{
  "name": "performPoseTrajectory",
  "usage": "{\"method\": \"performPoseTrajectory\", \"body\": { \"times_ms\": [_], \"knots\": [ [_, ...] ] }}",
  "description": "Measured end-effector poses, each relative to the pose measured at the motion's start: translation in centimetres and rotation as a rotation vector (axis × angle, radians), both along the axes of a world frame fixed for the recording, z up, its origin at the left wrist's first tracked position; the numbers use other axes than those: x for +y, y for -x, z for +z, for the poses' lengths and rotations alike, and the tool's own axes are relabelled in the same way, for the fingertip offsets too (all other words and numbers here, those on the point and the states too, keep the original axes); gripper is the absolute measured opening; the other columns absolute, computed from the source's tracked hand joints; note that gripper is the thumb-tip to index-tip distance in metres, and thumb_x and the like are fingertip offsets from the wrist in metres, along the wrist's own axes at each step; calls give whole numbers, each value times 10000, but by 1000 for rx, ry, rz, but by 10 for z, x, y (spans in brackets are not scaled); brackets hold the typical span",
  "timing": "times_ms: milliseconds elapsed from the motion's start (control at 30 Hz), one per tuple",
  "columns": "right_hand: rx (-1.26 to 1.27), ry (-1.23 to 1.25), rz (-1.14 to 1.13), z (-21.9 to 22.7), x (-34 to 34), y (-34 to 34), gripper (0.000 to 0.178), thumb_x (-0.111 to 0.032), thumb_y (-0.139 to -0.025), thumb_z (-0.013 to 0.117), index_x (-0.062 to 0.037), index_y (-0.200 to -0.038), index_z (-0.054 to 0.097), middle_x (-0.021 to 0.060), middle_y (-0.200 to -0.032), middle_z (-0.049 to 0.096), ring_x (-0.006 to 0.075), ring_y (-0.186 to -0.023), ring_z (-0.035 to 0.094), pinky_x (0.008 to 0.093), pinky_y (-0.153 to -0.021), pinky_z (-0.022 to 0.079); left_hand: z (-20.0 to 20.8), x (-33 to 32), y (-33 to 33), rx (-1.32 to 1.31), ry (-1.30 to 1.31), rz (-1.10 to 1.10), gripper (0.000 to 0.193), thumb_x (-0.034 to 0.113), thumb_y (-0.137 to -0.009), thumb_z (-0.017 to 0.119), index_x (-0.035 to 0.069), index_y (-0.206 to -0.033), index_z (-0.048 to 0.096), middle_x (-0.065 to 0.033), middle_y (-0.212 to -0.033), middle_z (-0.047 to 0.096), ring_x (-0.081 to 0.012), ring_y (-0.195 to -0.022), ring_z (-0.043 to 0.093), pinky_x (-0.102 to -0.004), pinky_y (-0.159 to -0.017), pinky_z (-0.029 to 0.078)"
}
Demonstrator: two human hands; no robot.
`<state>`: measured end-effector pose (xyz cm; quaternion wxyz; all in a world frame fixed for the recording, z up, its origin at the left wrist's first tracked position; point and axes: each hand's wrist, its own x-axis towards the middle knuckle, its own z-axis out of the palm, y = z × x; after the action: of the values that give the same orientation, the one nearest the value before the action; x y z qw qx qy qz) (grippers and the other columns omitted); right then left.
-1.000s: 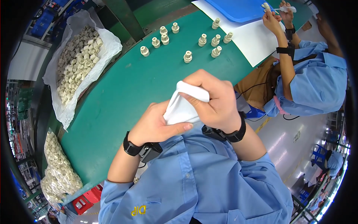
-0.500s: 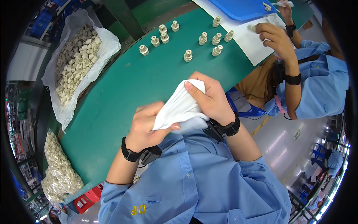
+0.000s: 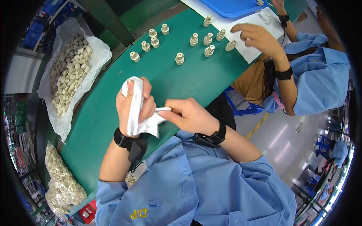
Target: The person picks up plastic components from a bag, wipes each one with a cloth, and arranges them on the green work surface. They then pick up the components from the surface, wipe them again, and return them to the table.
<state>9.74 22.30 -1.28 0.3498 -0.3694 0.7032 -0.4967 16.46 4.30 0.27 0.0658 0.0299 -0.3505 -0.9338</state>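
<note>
A white cloth [image 3: 151,127] is looped around my left hand [image 3: 148,107], over the palm and past the wrist side. The fingers of my left hand curl closed around it. My right hand [image 3: 192,117] pinches a loose end of the same cloth between thumb and fingers, pulling it out to the right. Both hands are above the near part of the green table [image 3: 102,109]. Beyond them stand several cream plastic fittings [image 3: 180,58], upright in loose groups; none is touched by my hands.
To the left, an open white bag [image 3: 71,75] holds many cream plastic pieces, and a clear bag [image 3: 62,177] of similar pieces lies nearer me. At right, a co-worker's hand [image 3: 260,39] hovers by a white sheet [image 3: 249,52] and a blue tray [image 3: 230,13].
My hands have moved left with the cloth, which now wraps my left hand instead of being stretched between both. One more fitting stands on the table near the co-worker's hand.
</note>
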Motion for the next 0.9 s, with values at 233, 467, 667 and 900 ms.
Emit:
{"method": "performPoseTrajectory", "body": {
  "times_ms": [233, 467, 667, 900],
  "knots": [
    [144, 181, -421, 6, 38, 34, 142, -100, -945, 586, -25, -827, 563, -68, -563, 444, 15, -506, 359, 219, -456, 285, -34, -15, 16, 25, -82, -114, 264, 237, -994, 500, -2, -881, 510, -80, -729, 519, -73, -415, 375, -248, -379, 284],
    [121, 87, -791, 11, 87, 132, 216, -244, -964, 571, -37, -1022, 552, -19, -580, 502, 40, -483, 451, 204, -423, 325, -34, -6, 14, -172, 400, -118, 173, 61, -863, 683, 1, -932, 535, -91, -745, 627, -93, -478, 524, -223, -420, 369],
    [-214, -152, -761, 26, 80, 181, 506, -455, -949, 553, -13, -1193, 510, 84, -671, 644, 136, -548, 638, 201, -448, 477, -30, -8, 8, -116, 600, -242, 130, 25, -813, 736, -16, -883, 634, -102, -745, 685, -131, -599, 650, -219, -485, 462],
    [-291, -255, -569, 16, 85, 202, 604, -520, -932, 542, 0, -1234, 486, 180, -817, 696, 214, -723, 715, 262, -594, 587, -27, -5, 4, -132, 605, -283, 112, 22, -735, 780, -34, -756, 686, -86, -627, 650, -110, -497, 582, -219, -427, 428]
  ]
}}
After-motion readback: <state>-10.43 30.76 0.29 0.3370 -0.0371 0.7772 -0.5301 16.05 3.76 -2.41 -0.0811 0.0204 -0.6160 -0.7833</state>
